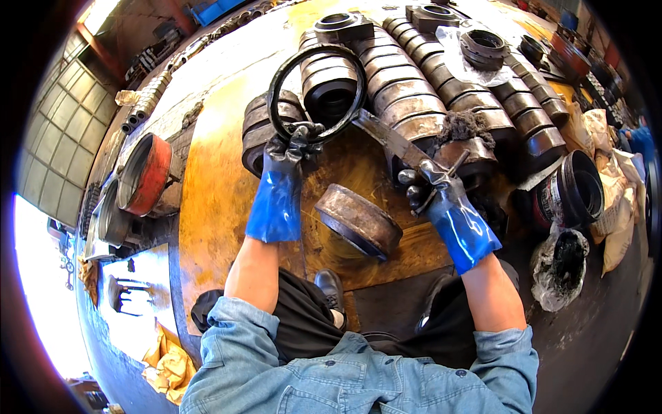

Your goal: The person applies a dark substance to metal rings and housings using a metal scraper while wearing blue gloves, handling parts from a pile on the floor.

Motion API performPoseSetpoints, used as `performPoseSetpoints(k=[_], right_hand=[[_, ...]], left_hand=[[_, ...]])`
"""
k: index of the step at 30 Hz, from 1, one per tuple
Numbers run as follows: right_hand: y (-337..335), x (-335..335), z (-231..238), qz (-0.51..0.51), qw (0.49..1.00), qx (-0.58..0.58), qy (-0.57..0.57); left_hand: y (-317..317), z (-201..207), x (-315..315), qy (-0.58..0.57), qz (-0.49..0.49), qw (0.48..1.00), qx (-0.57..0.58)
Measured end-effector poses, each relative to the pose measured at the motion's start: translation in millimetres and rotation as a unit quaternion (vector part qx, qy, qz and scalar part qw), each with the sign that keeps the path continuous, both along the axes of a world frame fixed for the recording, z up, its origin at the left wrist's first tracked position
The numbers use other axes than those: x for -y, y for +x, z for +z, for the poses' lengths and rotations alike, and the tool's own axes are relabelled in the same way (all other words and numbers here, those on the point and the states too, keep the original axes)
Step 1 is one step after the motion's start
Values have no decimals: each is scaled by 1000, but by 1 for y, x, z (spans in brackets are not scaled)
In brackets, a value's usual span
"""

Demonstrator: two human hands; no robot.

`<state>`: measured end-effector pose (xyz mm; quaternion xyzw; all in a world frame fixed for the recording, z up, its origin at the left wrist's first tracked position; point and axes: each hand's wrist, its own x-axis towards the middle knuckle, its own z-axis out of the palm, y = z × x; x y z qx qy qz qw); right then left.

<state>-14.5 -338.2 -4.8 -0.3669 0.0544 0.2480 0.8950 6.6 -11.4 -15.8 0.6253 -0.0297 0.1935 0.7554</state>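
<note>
My left hand (293, 153), in a dirty blue rubber glove, is closed round the lower edge of a large black ring (273, 103). The ring is raised and tilted, so the stacked parts behind show through its opening. My right hand (441, 190), gloved alike, grips a long, flat, scraper-like tool (390, 138). Its far end meets the ring's right edge, or lies just beside it; I cannot tell which. Between my forearms, a short, wide metal ring (358, 219) rests tilted on the stained yellow-brown board (221, 228).
Long rows of dark metal rings (407, 86) lie ahead. A dark flanged part (483, 50) sits on plastic atop them, and a dark fuzzy clump (463, 127) lies nearer. At right are a black drum-like container (583, 186) and a plastic-wrapped black bundle (560, 269); red-rimmed cylinders (148, 176) stand left.
</note>
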Motion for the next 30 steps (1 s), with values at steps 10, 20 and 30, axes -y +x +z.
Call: performPoseSetpoints(k=[10,20,30], right_hand=[[21,22,-8,-123,754,488,-423],[-15,-6,33,-125,236,745,-611],[23,36,18,-158,488,686,-515]], left_hand=[[-4,1,3,266,-32,962,-52],[-19,11,2,390,20,900,-197],[-19,3,6,268,-13,960,-85]])
